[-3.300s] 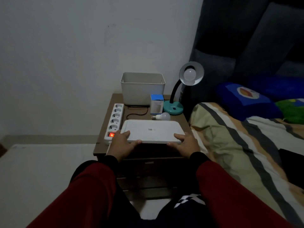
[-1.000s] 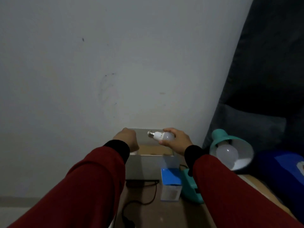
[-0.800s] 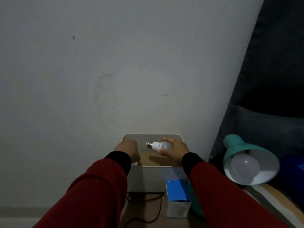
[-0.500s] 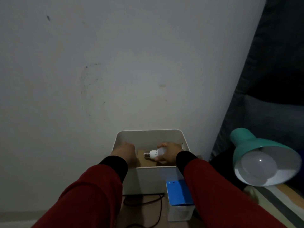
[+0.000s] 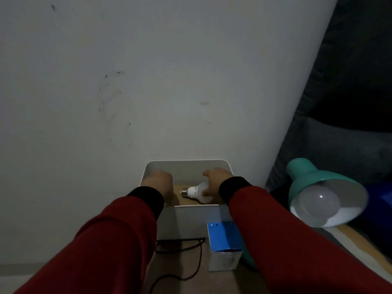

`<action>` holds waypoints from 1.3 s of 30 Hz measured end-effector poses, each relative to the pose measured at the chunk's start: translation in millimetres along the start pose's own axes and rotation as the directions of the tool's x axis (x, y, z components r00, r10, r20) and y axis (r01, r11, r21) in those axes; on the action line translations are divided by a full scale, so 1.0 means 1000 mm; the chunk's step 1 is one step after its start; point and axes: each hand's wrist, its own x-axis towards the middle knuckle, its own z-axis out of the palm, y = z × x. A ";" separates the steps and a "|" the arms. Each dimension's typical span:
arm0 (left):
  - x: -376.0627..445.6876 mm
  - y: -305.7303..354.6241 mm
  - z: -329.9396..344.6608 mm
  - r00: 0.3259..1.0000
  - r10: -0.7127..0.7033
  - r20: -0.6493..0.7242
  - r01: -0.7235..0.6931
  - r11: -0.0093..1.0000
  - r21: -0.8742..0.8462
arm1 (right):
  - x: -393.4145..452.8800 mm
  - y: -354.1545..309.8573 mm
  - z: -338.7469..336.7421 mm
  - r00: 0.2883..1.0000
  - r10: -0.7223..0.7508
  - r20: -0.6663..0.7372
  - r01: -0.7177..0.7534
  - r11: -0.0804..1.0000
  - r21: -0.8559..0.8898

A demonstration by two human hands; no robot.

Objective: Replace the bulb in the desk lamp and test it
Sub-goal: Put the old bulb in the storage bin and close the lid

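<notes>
White plastic, the open rectangular bin [image 5: 186, 165] at the back of the brown wooden bench [image 5: 182, 270] is receiving a frosted white bulb with a silver screw base [image 5: 196, 193], which is lying on its side on the tan floor of the bin, base pointing left. The right hand [image 5: 214, 183] is reaching over the near rim with its fingers resting on the bulb's round end; whether it is gripping or only touching is hard to tell in this dim light. The left hand [image 5: 158, 183] is curled into a loose fist, holding nothing visible, knuckles up against the bin's left wall. Both wrists are bending downward from red sleeves with black cuffs.

To finish this step well, the bulb should be let go gently so it is not rolling or knocking the wall, then the fingers lifted straight up.

Another pale bulb [image 5: 318, 201] is sitting in the teal metal lamp shade [image 5: 314, 177] at right, unlit, and a blue-and-white carton [image 5: 223, 247] is standing just in front of the bin.
</notes>
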 end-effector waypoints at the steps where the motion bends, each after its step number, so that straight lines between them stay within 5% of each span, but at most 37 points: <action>1: -0.005 0.001 -0.005 1.000 0.004 -0.013 -0.004 1.000 0.005 | -0.005 -0.001 -0.005 1.000 -0.001 0.001 0.001 0.998 -0.056; 11: -0.088 0.008 -0.036 0.992 0.002 -0.128 -0.003 1.000 -0.006 | -0.102 -0.002 -0.048 0.995 0.003 -0.095 -0.026 0.972 -0.234; 21: -0.203 0.002 0.008 0.991 -0.014 -0.131 -0.015 0.976 -0.217 | -0.253 0.014 -0.003 0.980 0.055 -0.193 -0.053 0.998 0.014; 30: -0.280 0.003 0.144 0.999 -0.032 0.016 0.036 0.879 -0.475 | -0.321 0.032 0.125 0.986 0.159 -0.055 -0.141 0.958 0.250; 39: -0.310 0.021 0.217 0.988 -0.003 0.153 0.068 0.905 -0.420 | -0.318 0.054 0.218 0.953 0.242 0.180 -0.280 0.934 0.224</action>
